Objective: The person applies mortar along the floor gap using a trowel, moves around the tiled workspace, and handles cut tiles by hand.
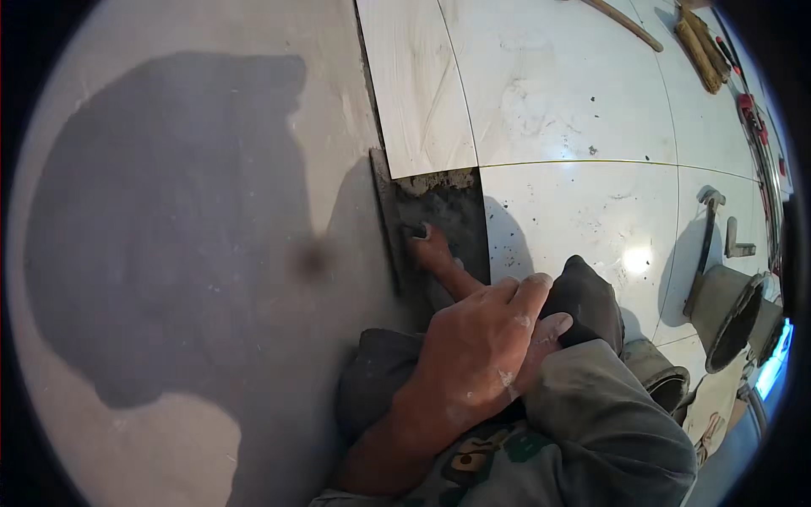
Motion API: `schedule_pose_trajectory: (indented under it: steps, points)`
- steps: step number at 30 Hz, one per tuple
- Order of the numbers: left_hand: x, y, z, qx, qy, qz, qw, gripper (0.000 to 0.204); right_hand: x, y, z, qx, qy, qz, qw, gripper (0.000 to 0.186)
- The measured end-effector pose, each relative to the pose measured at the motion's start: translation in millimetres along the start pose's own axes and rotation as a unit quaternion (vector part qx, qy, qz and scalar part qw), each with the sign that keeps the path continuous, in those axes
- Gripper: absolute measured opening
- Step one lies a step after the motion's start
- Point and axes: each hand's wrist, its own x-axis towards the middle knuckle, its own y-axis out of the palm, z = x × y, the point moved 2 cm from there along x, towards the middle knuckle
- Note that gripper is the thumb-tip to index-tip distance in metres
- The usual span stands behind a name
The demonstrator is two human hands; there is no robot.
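My left hand (486, 346), dusted with white, is curled closed over my right forearm at the rolled grey sleeve (604, 401). Beneath it, the right arm stretches down to the floor. My right hand (432, 251) is low in a dark recess of wet mortar (443, 203) between the wall and the tiles. Its thumb shows and its fingers look closed, beside a small dark piece; what they grip is hidden. A narrow grey strip (385, 215) stands along the recess at the wall side.
The plain wall (211, 296) rises on the left, carrying my shadow. White floor tiles (583, 110) with crumbs spread right. A hammer (708, 228), an angled metal piece (740, 239), mortar-crusted buckets (728, 317), wood pieces (699, 51) and a wooden handle (629, 25) lie there. My dark knees flank the arms.
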Motion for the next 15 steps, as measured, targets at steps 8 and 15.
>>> schedule_pose_trajectory:
  steps: [8, 15]
  points:
    - [-1, 1, 3, 0.015, 0.023, -0.014, 1.0, 0.032, -11, 2, 16, -0.007, 0.017, 0.019, 1.0, 0.039]
    - [-1, 3, 0, 0.012, 0.005, 0.005, 1.0, 0.034, -14, -5, 24, 0.007, 0.058, 0.037, 0.998, 0.042]
